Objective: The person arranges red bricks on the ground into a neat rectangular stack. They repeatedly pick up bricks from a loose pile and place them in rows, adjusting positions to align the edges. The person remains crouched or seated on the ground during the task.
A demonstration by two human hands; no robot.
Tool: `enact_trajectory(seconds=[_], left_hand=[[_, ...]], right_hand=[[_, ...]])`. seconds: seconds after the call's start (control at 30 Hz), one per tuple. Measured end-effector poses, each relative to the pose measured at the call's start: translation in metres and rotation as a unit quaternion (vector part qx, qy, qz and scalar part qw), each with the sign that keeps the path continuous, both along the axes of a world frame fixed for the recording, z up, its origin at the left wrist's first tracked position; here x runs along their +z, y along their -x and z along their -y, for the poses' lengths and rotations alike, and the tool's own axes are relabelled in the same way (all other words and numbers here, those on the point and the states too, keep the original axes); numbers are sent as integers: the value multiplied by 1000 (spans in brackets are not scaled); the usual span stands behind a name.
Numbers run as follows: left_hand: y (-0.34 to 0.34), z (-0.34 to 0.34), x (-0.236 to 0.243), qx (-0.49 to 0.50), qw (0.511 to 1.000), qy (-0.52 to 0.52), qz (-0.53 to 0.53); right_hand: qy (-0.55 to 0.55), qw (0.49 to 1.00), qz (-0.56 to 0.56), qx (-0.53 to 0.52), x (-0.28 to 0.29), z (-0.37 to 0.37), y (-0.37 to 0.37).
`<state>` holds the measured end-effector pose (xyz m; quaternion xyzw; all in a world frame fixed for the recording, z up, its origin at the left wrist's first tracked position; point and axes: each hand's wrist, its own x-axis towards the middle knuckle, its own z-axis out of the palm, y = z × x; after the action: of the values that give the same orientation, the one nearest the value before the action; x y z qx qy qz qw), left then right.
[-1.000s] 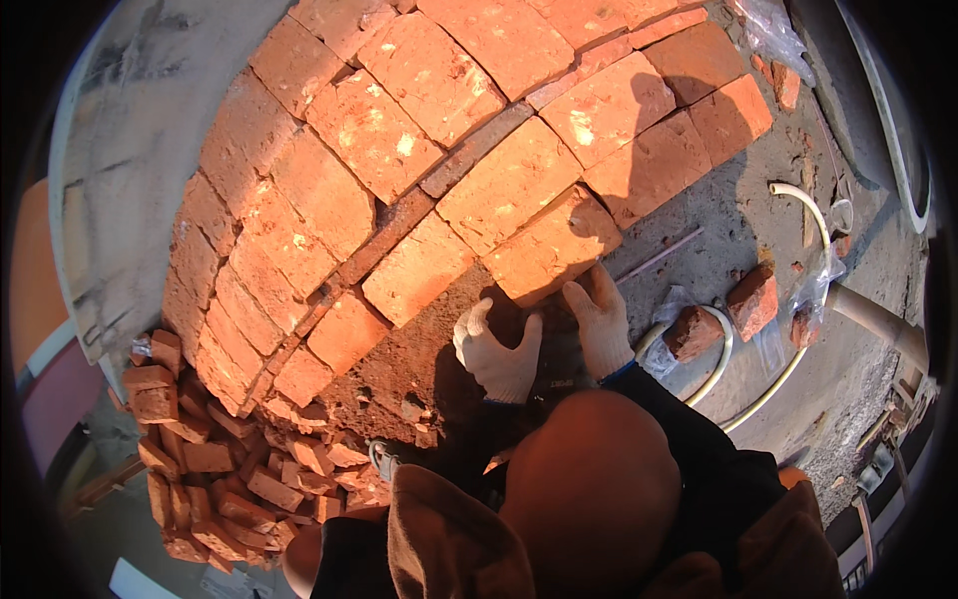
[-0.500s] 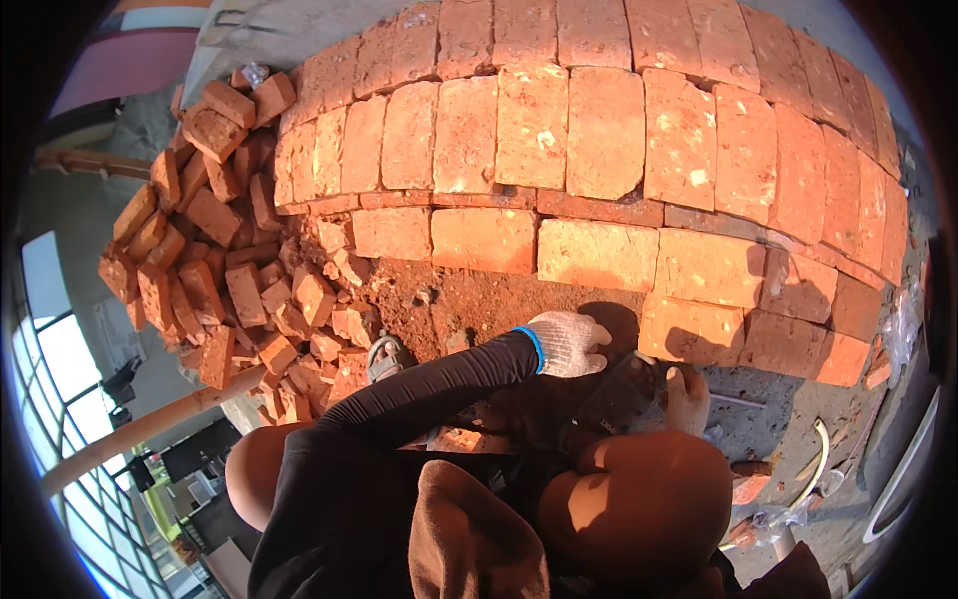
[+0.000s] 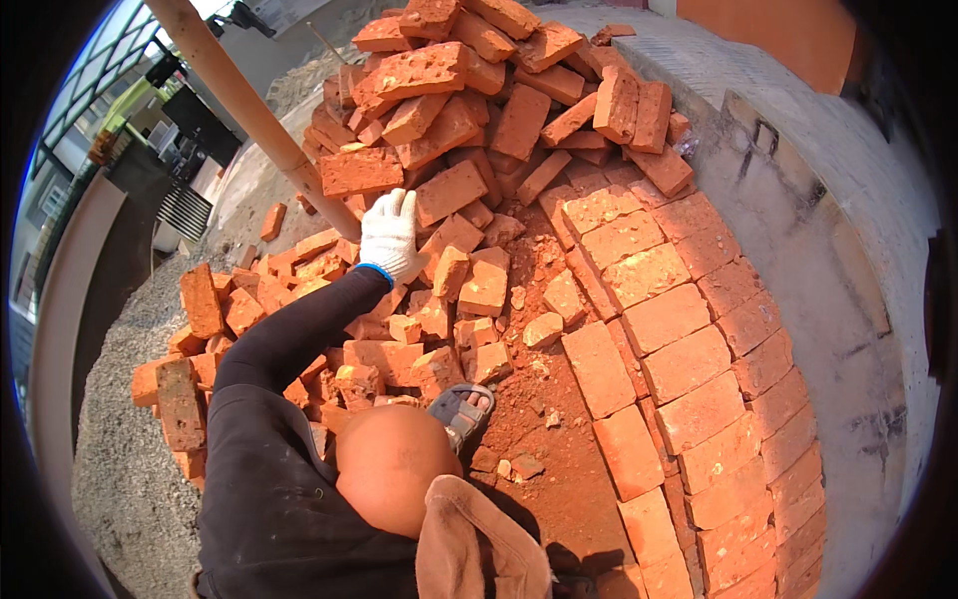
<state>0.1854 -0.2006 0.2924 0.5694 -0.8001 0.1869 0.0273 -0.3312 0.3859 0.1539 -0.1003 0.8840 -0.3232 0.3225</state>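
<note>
In a white knit glove with a blue cuff, my left hand (image 3: 392,236) reaches out over the brick pile. Its fingers point away from me, stretched out, between a flat-lying brick (image 3: 362,172) and a tilted brick (image 3: 449,192). Nothing shows in its grasp, though the palm side is hidden. Loose red bricks (image 3: 424,72) are heaped beyond it, and broken pieces (image 3: 484,285) lie to its right. My right hand is out of the picture.
A wooden pole (image 3: 235,90) slants down to the pile beside my hand. Neatly laid brick rows (image 3: 679,319) run along the right, next to a grey concrete surface (image 3: 798,220). My sandalled foot (image 3: 465,411) stands by rubble and reddish dirt (image 3: 559,439).
The view has swung left from the stacked bricks to the loose pile. My left hand has left the stack's base and reached over the pile; my right hand has gone out of sight.
</note>
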Motion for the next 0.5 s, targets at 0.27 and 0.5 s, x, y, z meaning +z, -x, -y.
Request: enact_trajectory(seconds=[0.27,0.5], left_hand=[[-159,191,-15,169,941,115,270],[-149,206,23,134,965,27,224]], right_hand=[[-46,972,-230,-27,96,72,47],[44,952,-289,-91,149,109,62]])
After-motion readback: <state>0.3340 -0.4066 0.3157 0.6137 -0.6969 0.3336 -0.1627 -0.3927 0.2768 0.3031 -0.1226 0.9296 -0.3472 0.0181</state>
